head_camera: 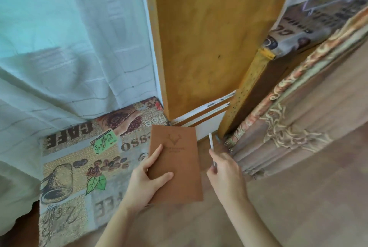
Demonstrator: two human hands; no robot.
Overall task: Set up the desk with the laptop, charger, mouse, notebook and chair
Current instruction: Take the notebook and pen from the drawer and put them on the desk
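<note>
Here, the left hand (148, 179) is gripping the brown notebook (176, 164) by its left edge, thumb across the cover, apparently carrying it flat toward wherever the desk is. Just right of the notebook, the right hand (225, 169) is pinching a thin white pen (211, 145), probably to go with it. Left of the notebook, a coffee-print cloth (79, 167) is lying; beyond the notebook, a yellow wooden panel (209, 37) is standing. No desk is showing.
</note>
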